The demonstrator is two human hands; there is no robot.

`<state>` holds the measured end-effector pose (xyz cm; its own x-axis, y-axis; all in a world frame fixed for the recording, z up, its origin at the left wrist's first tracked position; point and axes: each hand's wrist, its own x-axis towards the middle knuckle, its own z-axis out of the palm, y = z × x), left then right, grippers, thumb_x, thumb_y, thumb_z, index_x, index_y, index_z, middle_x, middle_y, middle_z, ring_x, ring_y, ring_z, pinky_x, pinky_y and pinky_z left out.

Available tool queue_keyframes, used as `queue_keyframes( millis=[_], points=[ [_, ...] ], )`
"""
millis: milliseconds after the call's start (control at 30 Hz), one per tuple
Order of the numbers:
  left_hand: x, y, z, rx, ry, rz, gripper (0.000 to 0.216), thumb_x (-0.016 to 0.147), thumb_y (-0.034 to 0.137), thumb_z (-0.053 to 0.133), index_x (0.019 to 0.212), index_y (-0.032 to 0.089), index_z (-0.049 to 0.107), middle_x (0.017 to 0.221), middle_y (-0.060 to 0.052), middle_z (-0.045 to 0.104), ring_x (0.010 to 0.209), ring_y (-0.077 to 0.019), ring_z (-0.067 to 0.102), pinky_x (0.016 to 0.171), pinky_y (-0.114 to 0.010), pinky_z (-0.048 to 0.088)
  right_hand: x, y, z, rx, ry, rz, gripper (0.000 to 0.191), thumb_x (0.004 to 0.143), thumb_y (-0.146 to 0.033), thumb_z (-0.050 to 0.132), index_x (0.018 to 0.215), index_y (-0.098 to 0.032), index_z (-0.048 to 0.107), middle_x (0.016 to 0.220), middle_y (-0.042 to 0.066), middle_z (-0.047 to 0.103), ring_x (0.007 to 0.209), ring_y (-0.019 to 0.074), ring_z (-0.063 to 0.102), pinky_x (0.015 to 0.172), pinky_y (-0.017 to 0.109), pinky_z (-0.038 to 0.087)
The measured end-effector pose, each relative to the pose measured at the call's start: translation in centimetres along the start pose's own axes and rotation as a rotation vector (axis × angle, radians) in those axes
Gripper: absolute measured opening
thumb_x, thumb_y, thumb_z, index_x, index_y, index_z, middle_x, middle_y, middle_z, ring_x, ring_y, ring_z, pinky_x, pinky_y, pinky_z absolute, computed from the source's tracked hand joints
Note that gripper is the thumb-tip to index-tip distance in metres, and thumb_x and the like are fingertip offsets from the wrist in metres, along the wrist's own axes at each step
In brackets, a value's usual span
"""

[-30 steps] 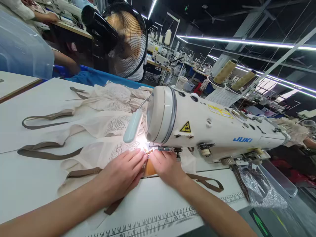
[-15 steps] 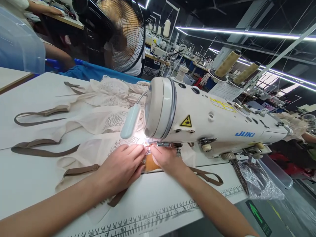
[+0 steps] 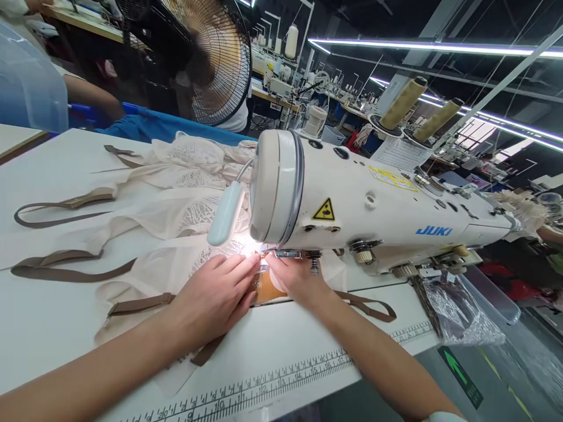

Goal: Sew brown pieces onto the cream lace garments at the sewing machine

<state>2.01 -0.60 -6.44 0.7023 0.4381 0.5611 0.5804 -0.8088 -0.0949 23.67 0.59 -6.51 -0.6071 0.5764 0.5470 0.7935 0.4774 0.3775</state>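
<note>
Both my hands meet under the head of a white JUKI sewing machine (image 3: 343,205), by its brightly lit needle area. My left hand (image 3: 215,293) is closed, its fingertips pinching the edge of a cream lace bra (image 3: 165,258) just left of the presser foot. From the right, my right hand (image 3: 303,278) also closes on the work at the foot; its fingertips are partly hidden by the machine. Brown straps (image 3: 141,305) run out from beneath the left forearm, and another brown strap (image 3: 373,306) loops out beyond the right wrist. An orange-brown plate (image 3: 266,288) shows between the hands.
More cream bras (image 3: 189,155) with brown straps lie across the white table (image 3: 53,181). A small lamp (image 3: 225,214) hangs beside the machine head. A printed ruler (image 3: 264,387) follows the front edge. Behind stand a black fan (image 3: 220,64) and thread cones (image 3: 402,102); a plastic bag (image 3: 461,310) sits right.
The view has shifted slightly, so most things appear a little further left and higher. Both hands stay at the presser foot with hardly any movement against the machine.
</note>
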Motion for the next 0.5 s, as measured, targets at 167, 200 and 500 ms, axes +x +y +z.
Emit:
queue_keyframes(
  millis=[167,200,500],
  points=[
    [0.1,0.2,0.0,0.057,0.007,0.008,0.038,0.102,0.021,0.038,0.110,0.008,0.073,0.118,-0.015,0.071,0.099,-0.0266,0.063,0.077,-0.041,0.046,0.0,0.0,-1.9,-0.025,0.002,-0.023,0.013,0.098,-0.016,0.056,0.089,-0.023,0.063,0.077,-0.003,0.066,0.074,0.0131,0.057,0.069,0.030,0.037],
    [0.2,0.2,-0.2,0.071,0.001,0.017,0.038,0.102,0.021,0.038,0.109,0.007,0.073,0.118,-0.015,0.071,0.098,-0.0266,0.064,0.075,-0.041,0.046,-0.1,0.0,-2.3,-0.033,-0.018,-0.022,0.013,0.100,-0.019,0.055,0.092,-0.023,0.064,0.079,-0.002,0.067,0.075,0.0135,0.057,0.069,0.031,0.037],
    [0.4,0.1,-0.5,0.053,-0.001,0.030,0.037,0.101,0.019,0.040,0.107,0.008,0.074,0.117,-0.015,0.072,0.098,-0.0267,0.064,0.076,-0.041,0.046,-1.5,-0.3,-3.2,0.064,-0.125,-0.012,0.026,0.106,-0.032,0.051,0.122,-0.018,0.067,0.104,0.006,0.072,0.092,0.0185,0.060,0.079,0.034,0.043]
  ],
)
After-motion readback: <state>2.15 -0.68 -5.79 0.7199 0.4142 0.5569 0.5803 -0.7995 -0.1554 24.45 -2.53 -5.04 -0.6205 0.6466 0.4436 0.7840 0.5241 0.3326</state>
